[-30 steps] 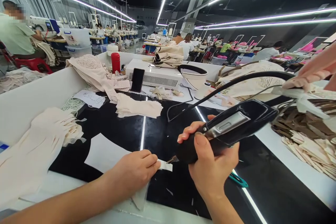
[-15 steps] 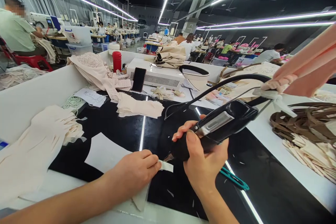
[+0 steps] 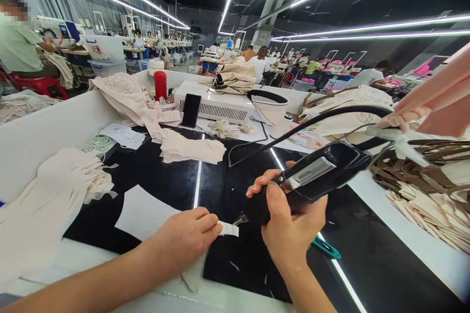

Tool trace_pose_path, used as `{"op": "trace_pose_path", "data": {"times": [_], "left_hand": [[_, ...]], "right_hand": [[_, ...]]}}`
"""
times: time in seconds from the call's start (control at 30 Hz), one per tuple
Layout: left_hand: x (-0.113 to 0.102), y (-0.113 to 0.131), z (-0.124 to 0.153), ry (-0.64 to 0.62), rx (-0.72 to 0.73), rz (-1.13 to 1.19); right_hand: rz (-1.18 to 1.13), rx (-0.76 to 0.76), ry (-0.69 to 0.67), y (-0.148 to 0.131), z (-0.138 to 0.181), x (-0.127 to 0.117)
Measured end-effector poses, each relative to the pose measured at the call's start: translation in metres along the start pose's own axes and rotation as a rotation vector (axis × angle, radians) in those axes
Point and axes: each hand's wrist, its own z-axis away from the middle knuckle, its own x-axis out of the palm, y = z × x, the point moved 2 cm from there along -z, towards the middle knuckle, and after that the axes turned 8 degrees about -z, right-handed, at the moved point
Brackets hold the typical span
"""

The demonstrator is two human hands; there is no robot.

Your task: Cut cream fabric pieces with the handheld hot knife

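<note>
My right hand is wrapped round a black corded hand tool with a narrow metal tip; its exact kind is unclear. The tip rests close to the far edge of a narrow white strip. My left hand presses that strip with its fingers together, the end sticking out past the fingertips. Under and beside the left wrist lies a white curved sheet on the black work surface. A teal-handled tool lies partly hidden behind my right wrist.
A stack of beige fabric pieces lies ahead, near a phone, a red bottle and a white vented box. Beige fabric is heaped left; brown straps lie right. Pink cloth wraps the tool's cord.
My right hand has drawn the tool slightly right, and more of its metal tip shows beside the strip. My left hand stays on the strip. The view has shifted a little.
</note>
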Motion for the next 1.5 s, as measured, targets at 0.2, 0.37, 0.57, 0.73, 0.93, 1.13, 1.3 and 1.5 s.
{"op": "trace_pose_path", "data": {"times": [0.2, 0.37, 0.57, 0.73, 0.93, 1.13, 1.3, 1.5], "left_hand": [[0.001, -0.001, 0.001, -0.04, -0.003, 0.022], [0.004, -0.002, 0.001, -0.041, 0.005, 0.012], [0.005, -0.002, 0.001, -0.013, -0.004, 0.011], [0.004, -0.002, 0.002, -0.026, -0.004, 0.015], [0.002, -0.002, 0.002, -0.027, -0.002, 0.001], [0.0, -0.003, 0.001, -0.03, 0.004, -0.003], [-0.001, -0.005, 0.005, 0.077, 0.004, 0.024], [-0.01, 0.013, 0.029, 0.13, -0.196, 0.003]], "right_hand": [[-0.103, 0.037, 0.016, -0.009, 0.005, 0.006], [-0.155, 0.048, -0.039, -0.011, 0.013, 0.013], [-0.103, 0.043, -0.045, -0.007, 0.014, 0.013], [-0.074, 0.046, -0.037, -0.008, 0.012, 0.011], [-0.096, 0.023, -0.003, -0.011, 0.01, 0.002], [-0.079, 0.013, -0.017, -0.008, 0.011, 0.002], [-0.054, 0.013, -0.018, -0.009, 0.012, 0.003], [-0.066, 0.013, -0.01, -0.016, 0.018, 0.004]]}}
